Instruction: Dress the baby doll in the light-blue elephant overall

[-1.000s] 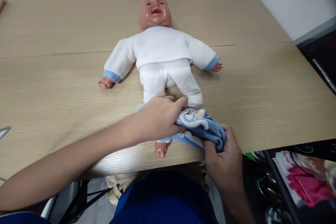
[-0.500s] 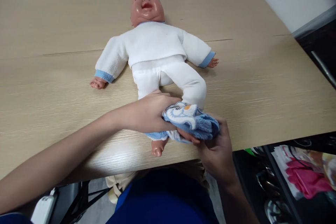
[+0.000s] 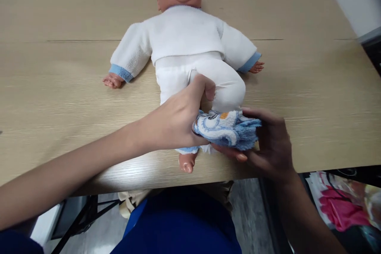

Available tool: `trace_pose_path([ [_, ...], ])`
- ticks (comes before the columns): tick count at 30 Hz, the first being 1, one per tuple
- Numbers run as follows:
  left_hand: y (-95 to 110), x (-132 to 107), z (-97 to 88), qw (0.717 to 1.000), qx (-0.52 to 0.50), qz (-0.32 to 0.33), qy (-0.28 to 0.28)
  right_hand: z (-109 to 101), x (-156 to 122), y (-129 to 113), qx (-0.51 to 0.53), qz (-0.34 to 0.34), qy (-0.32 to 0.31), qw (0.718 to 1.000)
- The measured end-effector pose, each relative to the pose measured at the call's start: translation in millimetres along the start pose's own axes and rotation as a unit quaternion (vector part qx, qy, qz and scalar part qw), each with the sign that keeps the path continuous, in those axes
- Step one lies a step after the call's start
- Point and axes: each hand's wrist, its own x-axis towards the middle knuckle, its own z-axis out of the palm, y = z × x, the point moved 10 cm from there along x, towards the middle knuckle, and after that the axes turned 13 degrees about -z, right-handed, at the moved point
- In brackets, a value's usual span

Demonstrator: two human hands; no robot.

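A baby doll (image 3: 187, 31) lies on its back, dressed in a white top with blue cuffs and plain white leggings. Its bent leg carries bunched blue-and-white terry baby pants (image 3: 223, 129) with a cartoon print, and a bare foot (image 3: 229, 152) pokes out below them. Another blue cuff sits above the other foot (image 3: 187, 162). My left hand (image 3: 175, 121) grips the bunched pants at the lower leg, its forefinger bent up and some fingers hidden. From the right, my right hand (image 3: 274, 143) curls around the ruffled cuff end, thumb close to the toes.
The doll lies on a light wooden table (image 3: 59, 99), whose front edge runs close to my body. Below at right is an open storage space with a pink cloth (image 3: 342, 206). A white object (image 3: 46, 222) and black metal legs show at lower left.
The view has tilted down. My left forefinger has lifted and curled off the cloth, and my right hand has shifted right around the cuff, with a gap beside its palm.
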Motion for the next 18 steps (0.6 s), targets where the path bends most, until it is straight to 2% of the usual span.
trace_pose_path([
  [2, -3, 0, 0.7, 1.0, -0.021, -0.006, -0.006, -2, 6, -1, -0.047, -0.014, -0.025, 0.998],
  [6, -2, 4, 0.4, 0.999, -0.035, -0.007, -0.037, -6, 14, -2, -0.086, -0.018, -0.03, 0.996],
  [9, 0, 6, -3.1, 0.999, -0.03, -0.002, -0.044, -4, 20, 1, -0.057, -0.03, -0.062, 0.996],
  [14, 7, 6, -5.7, 0.997, 0.03, 0.045, -0.051, -7, 38, 10, 0.018, -0.069, -0.111, 0.991],
  [18, 6, 10, -6.5, 0.994, 0.06, 0.056, -0.066, 5, 48, 29, 0.114, -0.016, -0.197, 0.974],
])
